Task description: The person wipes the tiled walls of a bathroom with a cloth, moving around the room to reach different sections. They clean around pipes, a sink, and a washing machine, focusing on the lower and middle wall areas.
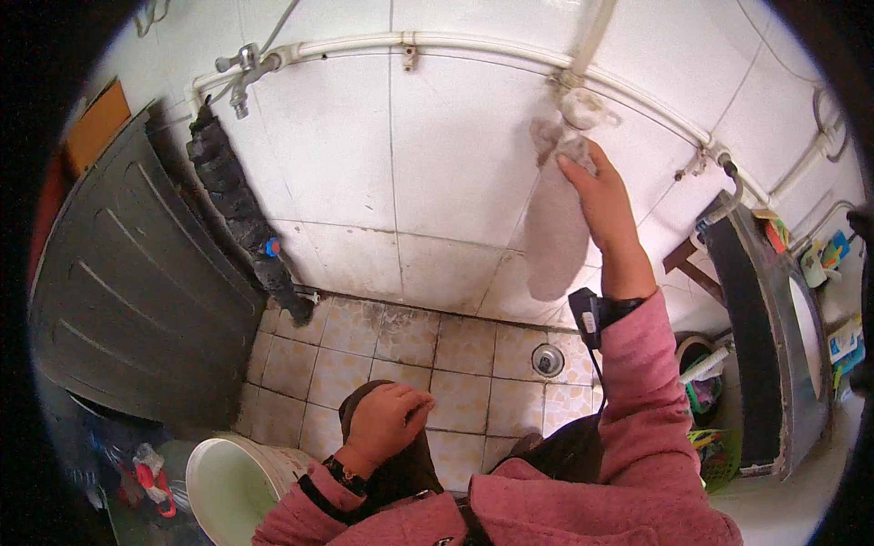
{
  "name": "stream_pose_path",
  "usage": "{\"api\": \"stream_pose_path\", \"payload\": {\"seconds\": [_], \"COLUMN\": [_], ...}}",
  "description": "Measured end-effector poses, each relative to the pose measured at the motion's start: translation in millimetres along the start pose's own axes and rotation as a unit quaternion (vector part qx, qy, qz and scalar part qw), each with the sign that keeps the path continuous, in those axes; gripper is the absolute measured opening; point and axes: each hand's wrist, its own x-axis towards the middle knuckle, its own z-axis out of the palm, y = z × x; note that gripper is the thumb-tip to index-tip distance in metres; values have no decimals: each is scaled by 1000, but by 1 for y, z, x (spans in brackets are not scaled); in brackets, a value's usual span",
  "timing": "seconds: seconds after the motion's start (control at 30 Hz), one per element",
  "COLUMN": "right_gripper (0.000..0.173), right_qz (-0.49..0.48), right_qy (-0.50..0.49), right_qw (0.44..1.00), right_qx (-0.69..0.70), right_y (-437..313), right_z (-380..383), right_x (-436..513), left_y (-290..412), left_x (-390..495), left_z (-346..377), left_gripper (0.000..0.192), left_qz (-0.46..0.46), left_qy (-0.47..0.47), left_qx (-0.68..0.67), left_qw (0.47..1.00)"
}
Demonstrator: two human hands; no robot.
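Observation:
My right hand (601,198) is raised to the white tiled wall, with thumb and fingers closed on the gathered top of a long pale cloth (556,239). The cloth hangs down in a rounded, bag-like shape, and a grey-brown crumpled part of it shows beside the fingertips. Just above the hand, a whitish wrapped fitting (580,109) sits where two pipes meet. My left hand (392,420) rests on my dark-trousered knee, loosely curled and holding nothing. A dark strap with a small black device (586,317) is on my right wrist.
A white pipe (478,44) runs along the wall to a metal tap (239,75). A black-wrapped pipe (235,198) descends at left beside a dark grooved panel (130,286). A white bucket (229,478) stands lower left. The tiled floor has a round drain (547,360). A dark-fronted cabinet (758,341) stands right.

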Motion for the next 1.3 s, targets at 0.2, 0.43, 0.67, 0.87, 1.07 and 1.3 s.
{"api": "stream_pose_path", "payload": {"seconds": [0.2, 0.43, 0.67, 0.87, 1.07, 1.3], "right_gripper": [62, 57, 40, 37, 38, 39], "right_qz": [71, 50, -133, -91, 31, 69], "right_qy": [-27, -33, 265, 169, -166, -184], "right_qw": [976, 989, 915, 968, 973, 952], "right_qx": [204, 138, -273, -160, 158, 233], "right_y": [15, 17, 12, 13, 22, 33], "right_z": [6, 2, 52, 38, -24, -19], "right_x": [14, 22, 8, 14, 34, 40], "left_y": [5, 7, 8, 7, 6, 4], "left_x": [3, 6, 3, 1, 0, -1], "left_z": [3, 1, 4, -2, -3, -9], "left_gripper": [14, 16, 15, 15, 14, 14], "left_qz": [-6, -14, -17, -11, -3, -1], "left_qy": [-1, -16, -3, -6, -4, -3], "left_qx": [3, 27, 11, 19, 2, -23], "left_qw": [1000, 999, 1000, 1000, 1000, 1000]}}
